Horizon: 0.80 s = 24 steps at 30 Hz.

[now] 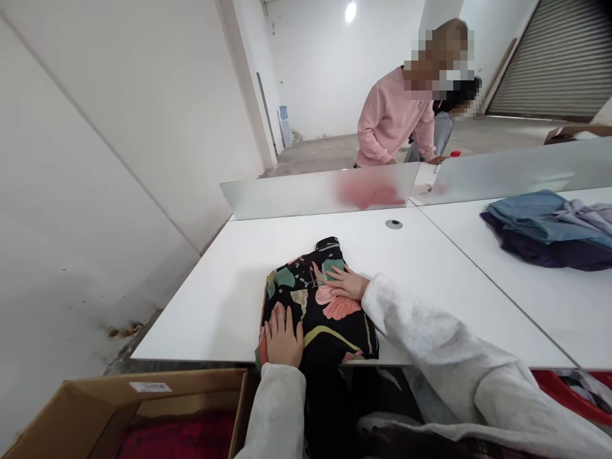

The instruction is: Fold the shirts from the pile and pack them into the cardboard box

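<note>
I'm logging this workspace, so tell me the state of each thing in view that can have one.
Black floral-print garment: looks folded, lying on white table
Left hand: open, palm down on garment
Right hand: open, resting on garment
Cardboard box: open, plaid cloth inside
Blue and purple clothes: piled
Overhead light: lit
Roller shutter: lowered

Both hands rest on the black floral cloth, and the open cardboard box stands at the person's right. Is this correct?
Not quite: the head view shows the cardboard box at the person's left. The left hand and right hand do rest on the floral cloth.
</note>
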Available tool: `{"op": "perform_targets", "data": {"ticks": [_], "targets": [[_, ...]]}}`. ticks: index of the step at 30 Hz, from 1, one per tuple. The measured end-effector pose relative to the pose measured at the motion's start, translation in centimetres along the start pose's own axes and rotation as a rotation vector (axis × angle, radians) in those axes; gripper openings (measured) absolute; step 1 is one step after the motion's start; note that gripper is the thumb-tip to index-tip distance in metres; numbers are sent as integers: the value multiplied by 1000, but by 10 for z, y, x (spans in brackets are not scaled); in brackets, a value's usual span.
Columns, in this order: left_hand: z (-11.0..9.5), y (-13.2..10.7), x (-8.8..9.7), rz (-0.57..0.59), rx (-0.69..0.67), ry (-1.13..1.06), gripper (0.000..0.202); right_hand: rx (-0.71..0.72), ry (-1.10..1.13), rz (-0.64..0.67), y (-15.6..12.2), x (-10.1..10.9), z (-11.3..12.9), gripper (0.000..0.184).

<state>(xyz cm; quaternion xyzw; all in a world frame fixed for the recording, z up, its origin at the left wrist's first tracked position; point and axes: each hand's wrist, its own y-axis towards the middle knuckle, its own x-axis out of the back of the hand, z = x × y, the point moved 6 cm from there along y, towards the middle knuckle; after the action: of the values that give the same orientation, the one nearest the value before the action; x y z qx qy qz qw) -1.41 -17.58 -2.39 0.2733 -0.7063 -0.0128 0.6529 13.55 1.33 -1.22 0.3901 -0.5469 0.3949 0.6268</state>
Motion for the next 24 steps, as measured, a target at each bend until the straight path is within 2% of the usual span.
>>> {"op": "perform_targets", "data": {"ticks": [3, 6, 8, 10, 12, 13, 15, 17, 19, 22, 24], "targets": [[3, 4, -3, 25, 13, -55, 50, -26, 21, -62, -4, -19, -5, 44], [14, 8, 4, 107, 12, -269, 51, -17, 135, -210, 0, -8, -8, 41], [27, 11, 24, 167, 9, -466, 53, -122, 215, -376, 1, 8, -19, 42], [43, 17, 55, 182, 52, -573, 55, -269, 250, -519, -1, 22, -32, 44], [52, 25, 88, 150, 106, -561, 57, -356, 225, -579, -2, 28, -39, 44], [50, 30, 101, 135, 110, -537, 56, -361, 195, -577, -1, 29, -40, 44], [30, 41, 112, 127, 52, -474, 53, -335, 124, -537, 4, 26, -38, 47], [-9, 46, 101, 134, -68, -382, 49, -324, 75, -471, 10, 19, -37, 52], [-59, 42, 73, 135, -210, -275, 47, -356, 66, -391, 15, 9, -39, 55], [-133, 17, 23, 175, -438, -215, 50, -395, 78, -303, 19, -4, -45, 55], [-164, -1, 1, 186, -537, -195, 54, -383, 77, -287, 21, -8, -47, 55]]}}
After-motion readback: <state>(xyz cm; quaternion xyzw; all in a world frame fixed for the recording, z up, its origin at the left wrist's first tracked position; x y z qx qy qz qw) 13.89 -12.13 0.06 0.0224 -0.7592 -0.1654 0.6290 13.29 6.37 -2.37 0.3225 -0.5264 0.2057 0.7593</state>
